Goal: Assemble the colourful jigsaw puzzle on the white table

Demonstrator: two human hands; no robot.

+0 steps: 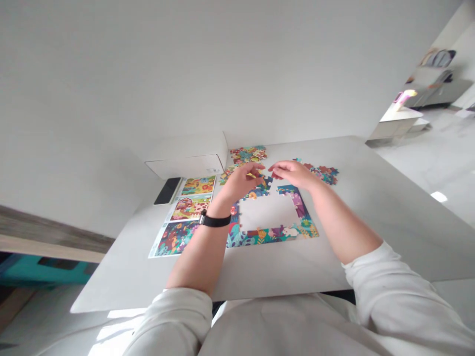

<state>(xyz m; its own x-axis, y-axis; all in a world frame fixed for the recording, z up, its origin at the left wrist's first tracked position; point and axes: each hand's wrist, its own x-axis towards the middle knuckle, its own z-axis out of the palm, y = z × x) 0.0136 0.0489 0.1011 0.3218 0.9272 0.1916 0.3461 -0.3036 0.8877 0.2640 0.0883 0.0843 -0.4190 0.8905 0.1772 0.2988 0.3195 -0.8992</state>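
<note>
A colourful jigsaw frame (270,233) lies partly assembled on the white table (371,222), its middle still bare. My left hand (243,179), with a black watch on the wrist, hovers over the frame's top edge, fingers pinched on a yellowish puzzle piece (253,175). My right hand (293,173) is just to its right, fingers curled together over a small reddish piece (275,174). The two hands nearly meet above the gap at the top of the frame.
Loose puzzle pieces lie in heaps at the back (248,154) and back right (324,174). A picture sheet (185,212) with several printed scenes lies at the left, a black phone (167,191) beside it, and a white box (185,160) behind.
</note>
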